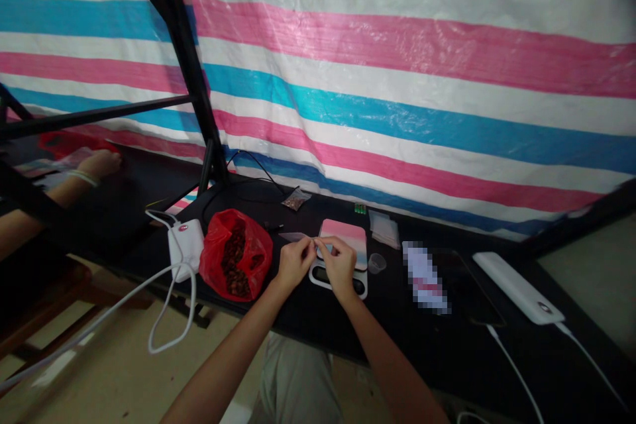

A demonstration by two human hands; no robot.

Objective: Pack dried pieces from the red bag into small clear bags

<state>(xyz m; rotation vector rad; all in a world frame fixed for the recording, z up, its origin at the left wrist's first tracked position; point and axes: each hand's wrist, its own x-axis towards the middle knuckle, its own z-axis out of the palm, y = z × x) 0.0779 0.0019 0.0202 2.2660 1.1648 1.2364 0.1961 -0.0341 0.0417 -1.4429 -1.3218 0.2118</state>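
Note:
Fingertips of my left hand (295, 261) and my right hand (338, 266) meet in a pinch on the edge of a small clear plastic bag (292, 236). The bag sticks out to the left, and its contents, if any, are too faint to make out. Below and behind my hands lies a white kitchen scale (320, 285) with a pink-and-blue top, partly covered by my right hand. Left of my hands stands an open red plastic bag (261, 248) full of small brown pieces (234, 264). A small clear cup (377, 264) sits just right of the scale.
A filled clear packet (297, 199) lies at the back, with flat clear bags (384, 230) and a green item (360, 209) farther right. A power strip (185, 248), phone (470, 285) and power bank (519, 287) trail cables. A co-worker's hand (101, 164) is at left, beyond black frame bars.

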